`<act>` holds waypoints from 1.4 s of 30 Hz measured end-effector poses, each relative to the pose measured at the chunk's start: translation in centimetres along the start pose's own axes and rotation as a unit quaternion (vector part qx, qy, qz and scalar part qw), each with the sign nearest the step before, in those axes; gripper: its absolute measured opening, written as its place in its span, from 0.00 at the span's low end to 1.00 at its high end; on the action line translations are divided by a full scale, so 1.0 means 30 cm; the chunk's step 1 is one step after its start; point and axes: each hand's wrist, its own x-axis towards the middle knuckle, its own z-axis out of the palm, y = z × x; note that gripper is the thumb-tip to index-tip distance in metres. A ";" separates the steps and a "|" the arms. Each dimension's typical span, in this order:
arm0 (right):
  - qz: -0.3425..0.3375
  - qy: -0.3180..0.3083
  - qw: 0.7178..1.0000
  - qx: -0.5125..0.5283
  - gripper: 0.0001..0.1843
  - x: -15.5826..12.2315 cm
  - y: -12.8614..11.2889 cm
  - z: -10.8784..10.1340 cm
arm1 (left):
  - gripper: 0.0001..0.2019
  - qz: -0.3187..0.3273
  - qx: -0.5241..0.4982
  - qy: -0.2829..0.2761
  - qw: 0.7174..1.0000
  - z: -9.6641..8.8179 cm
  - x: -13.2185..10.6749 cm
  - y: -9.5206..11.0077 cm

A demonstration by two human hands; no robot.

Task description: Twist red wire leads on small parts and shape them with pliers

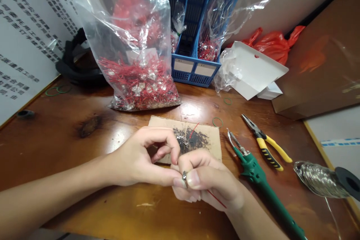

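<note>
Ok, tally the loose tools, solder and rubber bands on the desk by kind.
Yellow-handled pliers: 1
Green-handled tool: 1
Solder spool: 1
Green rubber bands: 4
Total: 7

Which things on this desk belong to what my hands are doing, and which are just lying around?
In hand: left hand and right hand pinch a small metal part with a red wire, by the scorched cardboard pad.

Lying untouched: green soldering iron, yellow pliers, solder spool, bag of red-wired parts, blue basket, white box.
</note>
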 end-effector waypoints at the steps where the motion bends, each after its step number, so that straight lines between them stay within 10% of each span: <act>1: -0.001 -0.002 1.000 0.011 0.14 0.003 0.002 0.001 | 0.14 0.001 0.003 0.001 1.000 0.000 0.000 0.001; 22: 0.050 0.006 0.998 0.038 0.15 0.013 0.009 0.021 | 0.15 0.098 0.047 0.004 0.994 -0.009 0.007 0.011; 42: -0.041 0.040 0.998 -0.037 0.19 -0.005 -0.011 0.028 | 0.11 -0.006 0.014 -0.004 1.000 -0.010 -0.003 0.016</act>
